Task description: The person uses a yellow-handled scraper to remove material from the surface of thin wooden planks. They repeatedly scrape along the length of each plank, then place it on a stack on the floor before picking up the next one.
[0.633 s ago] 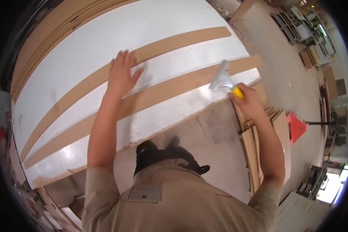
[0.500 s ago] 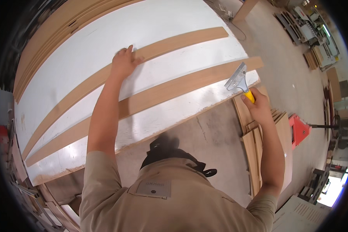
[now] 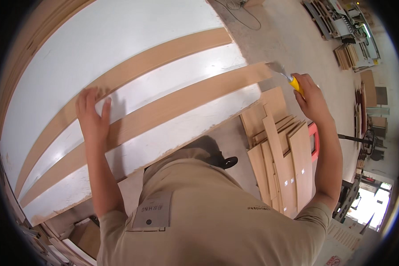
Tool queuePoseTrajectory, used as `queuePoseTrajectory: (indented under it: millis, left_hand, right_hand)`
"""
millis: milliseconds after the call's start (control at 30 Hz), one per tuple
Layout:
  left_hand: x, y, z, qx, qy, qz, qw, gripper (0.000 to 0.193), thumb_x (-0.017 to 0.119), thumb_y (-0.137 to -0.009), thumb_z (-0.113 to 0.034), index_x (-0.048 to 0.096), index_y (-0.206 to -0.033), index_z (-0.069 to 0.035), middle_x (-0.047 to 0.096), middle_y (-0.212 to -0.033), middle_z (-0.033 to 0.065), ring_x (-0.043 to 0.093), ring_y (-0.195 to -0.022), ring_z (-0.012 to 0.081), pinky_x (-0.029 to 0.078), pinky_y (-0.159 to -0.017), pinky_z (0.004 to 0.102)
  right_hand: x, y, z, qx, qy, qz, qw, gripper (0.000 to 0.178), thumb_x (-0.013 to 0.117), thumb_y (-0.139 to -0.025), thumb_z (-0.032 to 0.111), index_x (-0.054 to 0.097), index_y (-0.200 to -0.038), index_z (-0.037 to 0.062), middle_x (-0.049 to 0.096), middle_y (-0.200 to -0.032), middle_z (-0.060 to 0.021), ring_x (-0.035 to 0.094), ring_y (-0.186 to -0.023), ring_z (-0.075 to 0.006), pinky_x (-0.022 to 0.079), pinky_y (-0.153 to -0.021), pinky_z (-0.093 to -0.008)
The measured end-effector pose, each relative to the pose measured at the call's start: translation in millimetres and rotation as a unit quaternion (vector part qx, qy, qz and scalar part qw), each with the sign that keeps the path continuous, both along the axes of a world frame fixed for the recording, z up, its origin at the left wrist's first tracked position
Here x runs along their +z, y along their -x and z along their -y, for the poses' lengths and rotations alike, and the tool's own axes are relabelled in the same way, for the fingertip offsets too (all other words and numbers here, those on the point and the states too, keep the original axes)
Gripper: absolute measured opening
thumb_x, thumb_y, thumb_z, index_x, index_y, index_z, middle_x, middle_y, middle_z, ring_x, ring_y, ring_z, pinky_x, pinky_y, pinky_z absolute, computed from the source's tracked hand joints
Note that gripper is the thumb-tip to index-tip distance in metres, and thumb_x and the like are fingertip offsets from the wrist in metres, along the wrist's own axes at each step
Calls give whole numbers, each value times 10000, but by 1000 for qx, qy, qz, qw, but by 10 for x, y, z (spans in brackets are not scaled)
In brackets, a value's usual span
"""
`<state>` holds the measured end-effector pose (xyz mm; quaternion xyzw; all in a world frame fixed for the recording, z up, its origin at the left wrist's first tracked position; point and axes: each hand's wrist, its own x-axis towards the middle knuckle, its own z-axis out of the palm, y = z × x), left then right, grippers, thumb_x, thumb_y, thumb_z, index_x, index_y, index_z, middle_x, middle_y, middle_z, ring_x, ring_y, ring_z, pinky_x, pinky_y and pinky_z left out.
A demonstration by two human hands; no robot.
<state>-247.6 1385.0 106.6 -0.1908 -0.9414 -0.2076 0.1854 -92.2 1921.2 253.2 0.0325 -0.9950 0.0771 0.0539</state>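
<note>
The right grip (image 3: 312, 95) is clenched around the yellow handle of a scraper (image 3: 296, 85), the fingers curled so that they hide the handle's lower part. Ahead and to the left of that grip, the scraper's metal head is smeared by blur; it overlaps the right end of the near wooden strip (image 3: 186, 91) in view, but whether the blade touches the wood I cannot tell.

The left grip (image 3: 92, 114) is loose, its thumb parted from the fingers, which lie over the far wooden strip (image 3: 164, 55). The fingertips are blurred, so pressing and hovering look alike. Just behind this grip, the forearm crosses the near strip and covers a short stretch of it.

Both strips lie on the white table (image 3: 75, 53), running out to the right of the left grip; the near one juts past the table's edge toward the right grip. Beyond the left grip, to its upper left, stacked long boards (image 3: 20, 57) are cut off by the dark rim. Below the right grip lean wooden panels (image 3: 281, 155), with a red object (image 3: 314, 137) beside them, partly hidden by the right forearm.
</note>
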Motion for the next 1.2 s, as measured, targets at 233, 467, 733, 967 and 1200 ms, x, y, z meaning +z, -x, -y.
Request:
queuePoseTrajectory:
  millis: [233, 467, 733, 967, 1200]
  left_hand:
    - [80, -493, -1675, -97, -62, 99, 988, 392, 758, -828, -150, 633, -1175, -16, 591, -1203, 180, 563, -1108, 372, 481, -929, 461]
    - [-73, -565, -1939, 75, -12, 21, 997, 124, 689, -882, -106, 684, -973, -21, 668, -905, 128, 614, -850, 329, 508, -754, 415]
    - [-106, -624, -2060, 171, -22, 28, 985, 131, 676, -926, -139, 700, -941, -11, 683, -895, 128, 641, -823, 307, 518, -742, 380]
    - [-132, -622, -2050, 186, -21, 37, 982, 142, 675, -929, -146, 706, -959, -11, 691, -905, 118, 650, -826, 287, 524, -754, 360]
    - [-136, -627, -2045, 175, -38, 27, 984, 105, 684, -919, -120, 707, -943, -21, 687, -885, 100, 647, -804, 261, 521, -734, 340]
  right_hand:
    - [-151, 437, -983, 93, -74, 59, 991, 425, 704, -884, 88, 585, -1289, 137, 620, -905, -118, 611, -724, -326, 514, -650, -428]
    - [-474, 925, -1619, 264, -41, 149, 952, 462, 689, -888, 116, 606, -1342, 145, 586, -821, -86, 616, -732, -285, 518, -636, -405]
    - [-609, 1426, -1835, 395, -50, 170, 901, 466, 697, -844, 89, 658, -1302, 169, 576, -784, -49, 611, -707, -237, 514, -608, -378]
    - [-626, 1586, -1954, 432, -47, 187, 881, 501, 692, -826, 85, 658, -1318, 174, 551, -759, -44, 594, -689, -230, 504, -591, -372]
    - [-549, 1610, -1798, 434, -84, 206, 873, 515, 704, -820, 69, 650, -1324, 161, 543, -757, -49, 578, -656, -231, 496, -567, -370]
